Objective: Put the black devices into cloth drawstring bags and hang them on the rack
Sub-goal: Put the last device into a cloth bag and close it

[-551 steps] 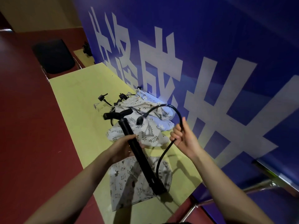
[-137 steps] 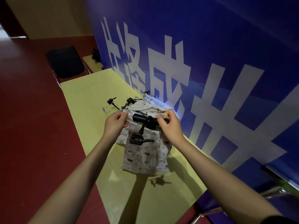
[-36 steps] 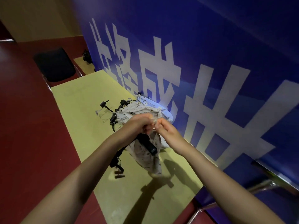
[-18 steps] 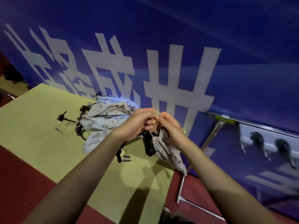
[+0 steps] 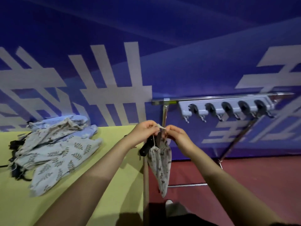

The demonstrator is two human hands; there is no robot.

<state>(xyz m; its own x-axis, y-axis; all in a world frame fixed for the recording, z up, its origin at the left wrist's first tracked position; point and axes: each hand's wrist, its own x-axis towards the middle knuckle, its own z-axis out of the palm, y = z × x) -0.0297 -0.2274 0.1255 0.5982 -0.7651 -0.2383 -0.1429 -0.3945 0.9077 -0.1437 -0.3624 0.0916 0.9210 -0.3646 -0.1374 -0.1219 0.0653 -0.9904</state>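
Observation:
A patterned cloth drawstring bag (image 5: 160, 163) hangs in the air past the right edge of the yellow table (image 5: 68, 190). A black device (image 5: 145, 148) sticks out of its gathered mouth. My left hand (image 5: 144, 132) and my right hand (image 5: 175, 135) each pinch the pale drawstring (image 5: 161, 127), stretched short between them above the bag. The grey rack (image 5: 226, 108) with several round holders and small hooks hangs on a metal rail to the upper right of my hands, empty.
A pile of more cloth bags (image 5: 57, 147) lies on the table at the left, with black device parts (image 5: 13, 155) poking out at its left side. The rail's metal stand (image 5: 164, 115) rises behind my hands. Red floor (image 5: 244, 176) lies below the rack.
I have turned right, away from the table, carrying the bag off its edge. The rack has come fully into view. Both hands still pinch the drawstring.

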